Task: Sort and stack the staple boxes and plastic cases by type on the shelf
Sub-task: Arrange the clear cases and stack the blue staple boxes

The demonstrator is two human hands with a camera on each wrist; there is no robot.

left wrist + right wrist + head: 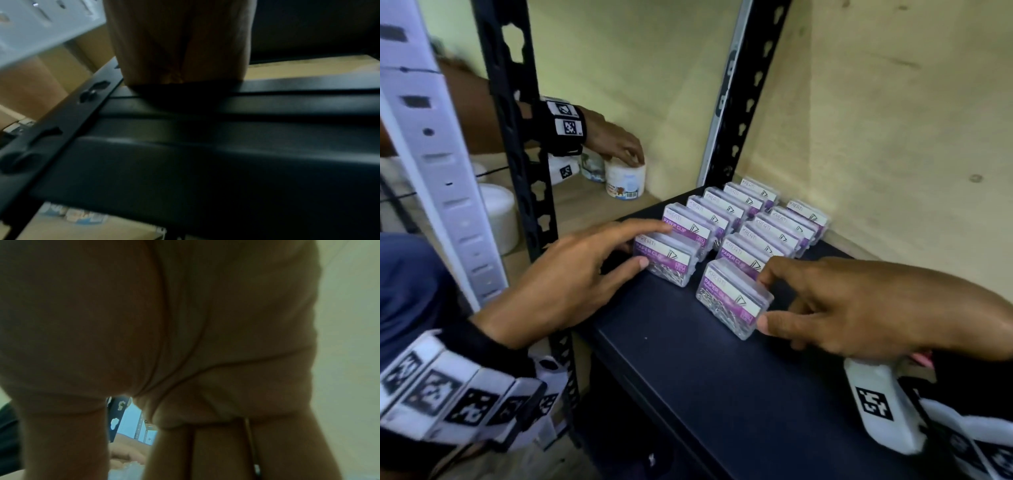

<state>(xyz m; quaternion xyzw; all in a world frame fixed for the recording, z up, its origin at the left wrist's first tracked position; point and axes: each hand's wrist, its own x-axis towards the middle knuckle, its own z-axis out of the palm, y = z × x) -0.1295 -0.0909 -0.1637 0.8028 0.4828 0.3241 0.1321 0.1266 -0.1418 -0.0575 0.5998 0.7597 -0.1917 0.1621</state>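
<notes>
Two front cases: right hand (859, 305) fingers pinch one (732, 298); left hand (571, 277) touches other (667, 258).

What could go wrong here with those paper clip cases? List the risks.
1. The right hand pinches the front case only at its corner, so it may twist or slip when moved.
2. That case stands close to the row behind; a shove could topple those upright cases.
3. The left hand fingers touch the left row's front case and could knock it sideways.
</notes>
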